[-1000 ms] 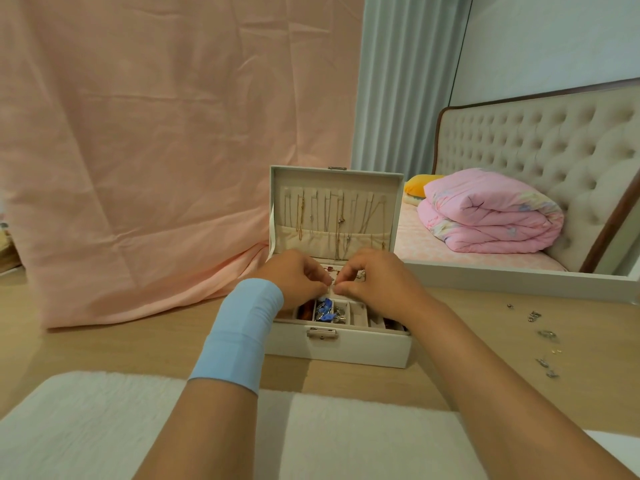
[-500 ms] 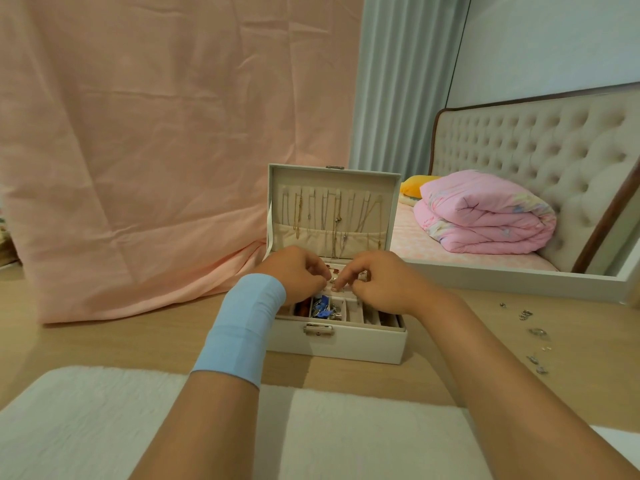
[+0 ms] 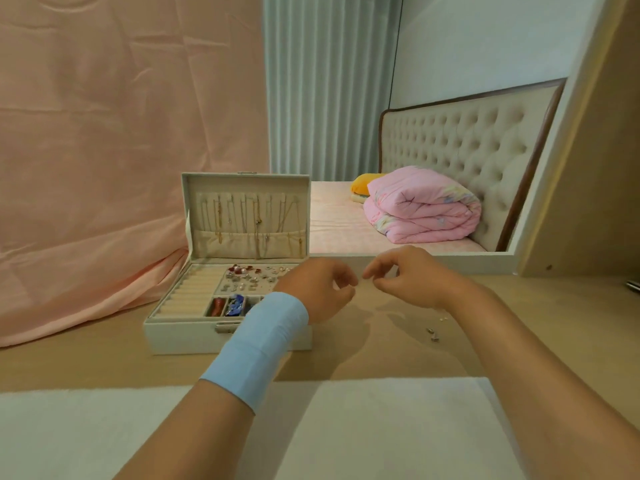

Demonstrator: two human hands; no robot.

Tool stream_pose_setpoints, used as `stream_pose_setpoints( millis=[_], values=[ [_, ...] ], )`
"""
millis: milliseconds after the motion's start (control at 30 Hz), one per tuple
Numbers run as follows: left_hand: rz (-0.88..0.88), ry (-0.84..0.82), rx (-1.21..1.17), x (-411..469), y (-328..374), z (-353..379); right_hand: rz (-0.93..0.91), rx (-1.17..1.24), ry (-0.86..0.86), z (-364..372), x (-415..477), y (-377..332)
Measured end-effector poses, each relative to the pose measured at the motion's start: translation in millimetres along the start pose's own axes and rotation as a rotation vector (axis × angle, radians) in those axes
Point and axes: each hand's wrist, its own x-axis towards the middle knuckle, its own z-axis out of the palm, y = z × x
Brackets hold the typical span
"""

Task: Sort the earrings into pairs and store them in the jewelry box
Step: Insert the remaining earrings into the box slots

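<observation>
Moved: both hands have come out of the jewelry box and now sit to its right, over the bare table; a second ago they were bunched over the tray.
Jewelry box: on the table, left of centre, lid standing upright, front latch facing the camera.
Earrings stored: a scatter of small studs and red-and-pearl pieces lies on the pad in the back right part of the tray.
Other bits in the box: ring rolls on the left, a red item and a blue item in the small front compartments, thin chains hanging inside the lid.
Loose earrings: a few tiny ones on the table, right of the hands, partly behind the right forearm.
Left hand: fingers curled, thumb and fingertips close together; can't tell if it's pinching anything. Blue wrist band on that arm, covering the box's right front corner.
Right hand: fingers loosely bent, tips near the left hand's; again can't tell if something tiny is held.
Foreground: white fluffy mat under the forearms.
Background: pink sheet behind the box, folded pink blanket on a bed to the right.
</observation>
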Motion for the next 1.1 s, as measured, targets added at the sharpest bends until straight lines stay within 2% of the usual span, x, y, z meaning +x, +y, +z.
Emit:
stream_pose_setpoints(
  millis=[300, 500, 900, 1100],
  values=[
    [-0.013, -0.166, 0.094, 30, 60, 91, 0.254, -0.084, -0.136, -26, -36, 73],
    [0.001, -0.099, 0.183, 35, 68, 117, 0.312, -0.082, -0.206, -15, -38, 80],
    [0.041, -0.066, 0.021, 33, 59, 117, 0.308, -0.066, -0.12, -9, -35, 77],
    [0.133, -0.154, 0.069, 32, 62, 118, 0.31, 0.033, -0.03, -9, -32, 80]
  ],
)
